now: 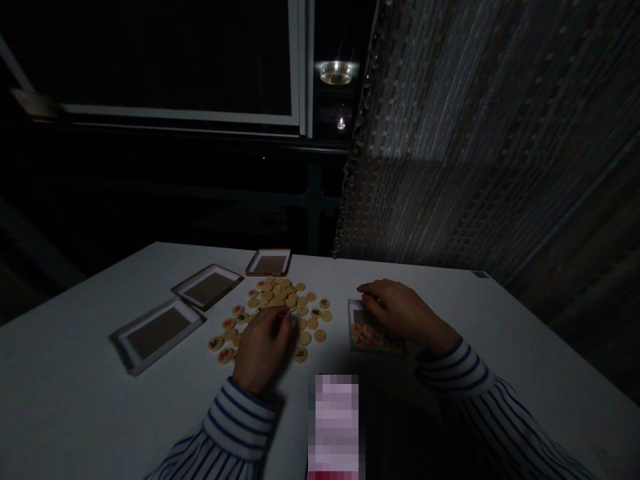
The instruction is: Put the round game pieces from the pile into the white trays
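Observation:
Round wooden pieces [293, 301] with red or black characters lie in a loose pile on the white table. Over the pile's near side is my left hand [263, 347], its thumb and fingertips bent together; whatever may be between them is too small to make out. To the right, my right hand [405, 313] reaches over a shallow box [354, 308], fingers curled with the tips near its far edge. Several red-marked pieces [367, 330] rest in the near part of that box, partly hidden by this hand, and anything it holds cannot be seen.
Three more shallow boxes stand left of and behind the pile: a near one [193, 313], a middle one [235, 277] and a far one [289, 255]. A bead curtain [425, 133] hangs beyond the white table [75, 380]. A pixelated patch covers the near edge.

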The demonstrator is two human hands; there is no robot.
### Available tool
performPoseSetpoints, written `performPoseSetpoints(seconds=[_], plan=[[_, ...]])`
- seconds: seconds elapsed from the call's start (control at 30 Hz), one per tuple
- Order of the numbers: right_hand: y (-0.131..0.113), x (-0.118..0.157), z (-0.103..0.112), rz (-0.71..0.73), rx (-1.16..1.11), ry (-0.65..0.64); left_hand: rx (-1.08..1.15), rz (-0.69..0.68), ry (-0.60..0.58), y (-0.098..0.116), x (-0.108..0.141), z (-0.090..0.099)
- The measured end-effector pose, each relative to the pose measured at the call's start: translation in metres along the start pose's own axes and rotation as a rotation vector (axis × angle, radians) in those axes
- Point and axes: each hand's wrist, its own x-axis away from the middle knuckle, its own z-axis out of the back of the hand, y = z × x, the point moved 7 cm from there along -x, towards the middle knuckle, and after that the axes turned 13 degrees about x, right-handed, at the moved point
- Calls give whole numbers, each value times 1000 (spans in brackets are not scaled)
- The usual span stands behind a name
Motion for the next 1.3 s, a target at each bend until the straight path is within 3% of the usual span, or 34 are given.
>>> performPoseSetpoints(seconds=[0.3,0.87,1.03,1.3], plan=[[0,1,-4,12,17,-44,4,-54,-77,11,4,-12],[8,4,6,2,37,72,66,-93,-118,12,8,-22],[8,6,10,9,35,83,60,-82,-76,11,7,-12],[5,5,15,21,34,110,126,18,59,-2,5,21]])
